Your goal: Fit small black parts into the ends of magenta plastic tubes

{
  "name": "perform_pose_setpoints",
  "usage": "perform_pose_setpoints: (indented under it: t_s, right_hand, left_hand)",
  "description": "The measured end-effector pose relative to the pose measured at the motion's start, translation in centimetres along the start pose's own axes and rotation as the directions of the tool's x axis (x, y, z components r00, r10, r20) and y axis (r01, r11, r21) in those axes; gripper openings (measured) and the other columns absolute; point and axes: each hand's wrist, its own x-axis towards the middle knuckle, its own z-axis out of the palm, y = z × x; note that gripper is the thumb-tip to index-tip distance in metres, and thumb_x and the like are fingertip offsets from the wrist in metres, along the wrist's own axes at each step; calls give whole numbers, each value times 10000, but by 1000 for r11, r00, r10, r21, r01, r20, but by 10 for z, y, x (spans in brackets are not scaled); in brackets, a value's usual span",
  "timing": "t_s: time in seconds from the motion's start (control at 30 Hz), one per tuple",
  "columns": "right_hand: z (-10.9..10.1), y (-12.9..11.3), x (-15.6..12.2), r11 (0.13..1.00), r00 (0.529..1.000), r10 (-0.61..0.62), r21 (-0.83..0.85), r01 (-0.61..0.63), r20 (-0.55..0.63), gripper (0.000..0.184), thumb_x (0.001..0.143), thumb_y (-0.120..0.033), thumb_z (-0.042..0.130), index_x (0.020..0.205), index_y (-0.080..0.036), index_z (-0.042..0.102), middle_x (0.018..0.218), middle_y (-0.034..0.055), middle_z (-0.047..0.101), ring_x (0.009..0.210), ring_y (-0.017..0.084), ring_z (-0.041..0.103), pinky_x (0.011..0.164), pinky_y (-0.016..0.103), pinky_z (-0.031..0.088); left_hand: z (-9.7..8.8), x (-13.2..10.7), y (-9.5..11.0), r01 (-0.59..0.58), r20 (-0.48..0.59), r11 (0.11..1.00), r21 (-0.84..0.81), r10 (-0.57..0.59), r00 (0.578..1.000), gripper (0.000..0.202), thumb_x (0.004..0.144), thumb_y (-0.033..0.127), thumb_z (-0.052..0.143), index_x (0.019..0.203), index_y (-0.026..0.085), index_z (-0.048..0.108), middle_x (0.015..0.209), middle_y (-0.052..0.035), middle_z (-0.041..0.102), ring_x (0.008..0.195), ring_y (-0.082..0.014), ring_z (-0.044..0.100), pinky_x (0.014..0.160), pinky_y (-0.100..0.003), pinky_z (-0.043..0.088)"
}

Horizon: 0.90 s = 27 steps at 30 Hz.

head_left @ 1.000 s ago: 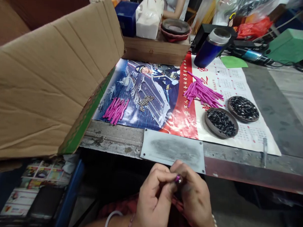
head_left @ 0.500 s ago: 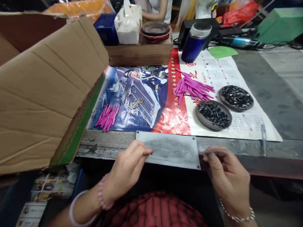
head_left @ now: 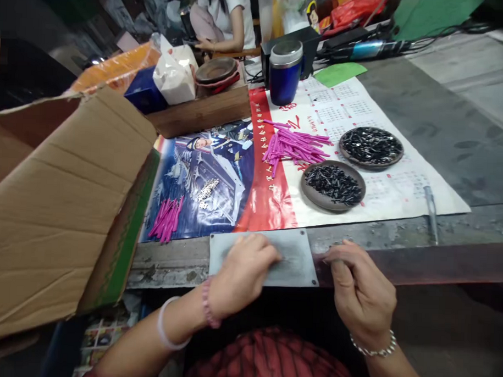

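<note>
A pale grey plate [head_left: 301,256] with screws at its corners lies at the table's front edge, its middle smudged dark. Over it, covering its left half, is my left hand [head_left: 246,271], fingers curled and closed; whatever they hold is hidden. Just off the plate's right end, my right hand [head_left: 361,291] is closed in a pinch, thumb against forefinger, and what is between them is too small to name. Beyond the hands are a brown dish of short black pieces [head_left: 334,186], a second dish of shiny black pieces [head_left: 370,147] and a pile of magenta sticks [head_left: 296,146].
A calendar poster [head_left: 271,205] covers the table, bearing small metallic beads [head_left: 208,192] and more magenta sticks [head_left: 167,218]. At the left stands an open cardboard box [head_left: 65,204]. A blue cup [head_left: 285,74], a wooden box [head_left: 205,110] and a metal pen-like tool [head_left: 431,214] surround the work area. Another person [head_left: 230,23] sits behind.
The view has turned and shifted. My left hand has moved right over the plate, its fingers more curled and fingertips now hidden. My right hand stays pinched by the plate's right end.
</note>
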Motion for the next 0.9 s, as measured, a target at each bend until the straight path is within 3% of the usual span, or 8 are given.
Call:
perform_pose_setpoints:
  t_s: [0.13, 0.27, 0.47, 0.53, 0.57, 0.7, 0.77, 0.9]
  right_hand:
    - [1, 3, -2, 998, 998, -53, 39, 53, -15, 79, 918, -176, 577, 893, -227, 633, 787, 23, 696, 729, 197, 679, 1009, 508, 500]
    - [4, 5, -1, 998, 997, -65, 6, 65, -48, 58, 905, -176, 606, 899, -226, 635, 790, 23, 700, 742, 202, 683, 1024, 524, 489]
    - [-4, -14, 2, 999, 999, -14, 43, 12, 44, 75, 947, -149, 578, 942, -212, 619, 884, 44, 680, 842, 181, 676, 852, 318, 552]
    - [-4, -32, -4, 994, 994, -9, 105, -3, 112, 76, 955, -146, 570, 963, -208, 613, 903, 46, 672, 838, 166, 671, 774, 264, 549]
    - [-3, -41, -8, 990, 987, -6, 143, -17, 158, 76, 960, -150, 566, 978, -208, 612, 903, 43, 669, 825, 160, 669, 759, 252, 548]
    - [12, -72, -20, 951, 947, 31, 283, -127, 321, 74, 985, -185, 550, 997, -211, 619, 888, 34, 673, 795, 151, 676, 712, 231, 550]
    - [21, -80, -21, 938, 933, 34, 312, -154, 357, 68, 986, -201, 561, 968, -210, 626, 869, 28, 679, 782, 150, 680, 700, 228, 549]
    - [29, -90, -18, 937, 934, 22, 318, -143, 355, 100, 984, -199, 563, 910, -200, 629, 823, 21, 666, 740, 140, 666, 687, 222, 535]
  left_hand:
    - [-14, -23, -20, 175, -98, 984, -45, -179, 979, 243, 964, 70, 437, 974, 197, 645, 891, -51, 624, 848, -208, 568, 776, -335, 434]
    - [2, -17, -11, 216, -148, 968, -131, -234, 961, 238, 923, 75, 484, 895, 210, 678, 890, -59, 619, 852, -224, 542, 806, -362, 421]
    - [15, -17, 11, 218, -268, 906, -364, -326, 907, 164, 972, 159, 480, 917, 187, 631, 839, -50, 625, 785, -191, 610, 728, -318, 500]
    - [14, -28, 19, 258, -237, 815, -518, -427, 873, 128, 1000, 220, 478, 971, 174, 594, 766, -20, 608, 666, -154, 612, 624, -264, 503]
    - [13, -34, 25, 286, -190, 722, -630, -501, 844, 117, 1000, 248, 499, 986, 167, 583, 721, 0, 594, 611, -135, 596, 585, -238, 489]
    - [16, -54, 48, 241, 27, 208, -948, -702, 712, 187, 910, 306, 677, 994, 151, 616, 663, 31, 591, 580, -91, 546, 578, -184, 454]
    - [20, -60, 59, 178, 19, 143, -974, -727, 687, 230, 865, 327, 741, 976, 149, 646, 714, 16, 619, 604, -85, 545, 583, -177, 461]
    - [29, -68, 72, 112, -38, 156, -981, -729, 683, 300, 852, 409, 768, 977, 158, 660, 750, 7, 631, 596, -77, 536, 556, -166, 464]
